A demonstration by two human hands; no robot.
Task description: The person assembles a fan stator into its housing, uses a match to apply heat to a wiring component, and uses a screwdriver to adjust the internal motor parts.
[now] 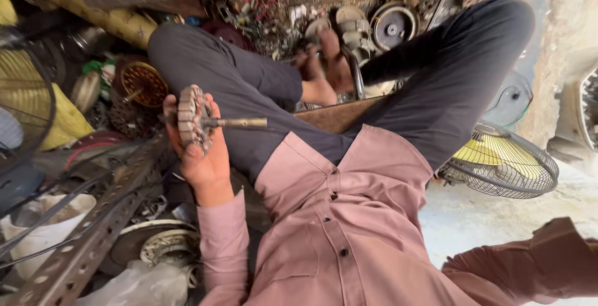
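Left hand [202, 150] fingers clamped round rotor [192, 119], shaft [240, 122] jutting sideways, kept clear of lap; right hand out of view.

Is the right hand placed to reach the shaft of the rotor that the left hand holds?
Hard to say: only the right sleeve shows, out at the lower right, its hand out of frame. The rotor's shaft sticks out bare from the left hand, nothing covering it.

the left hand [200, 156] grips a motor rotor [192, 119] by its disc, shaft [240, 122] pointing toward the lap; fan guard [504, 166] nearby.
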